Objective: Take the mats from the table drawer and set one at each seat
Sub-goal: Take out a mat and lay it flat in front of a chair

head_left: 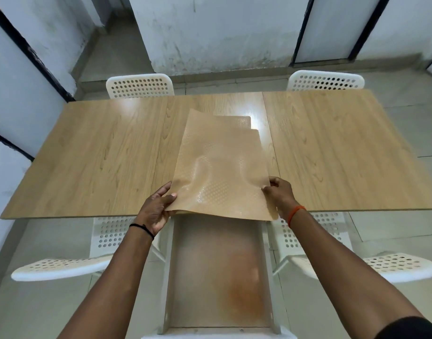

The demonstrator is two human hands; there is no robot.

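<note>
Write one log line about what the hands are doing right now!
left hand: grips mats near corner | right hand: pinches opposite corner | mats: stacked, over table | drawer: open

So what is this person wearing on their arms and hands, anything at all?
Very little. The forearms are bare, with no gloves or rings that I can make out. The left hand has a thin black band round its wrist; the right hand has a thin orange band round its wrist. A dark sleeve edge shows on the right upper arm, at the bottom corner.
</note>
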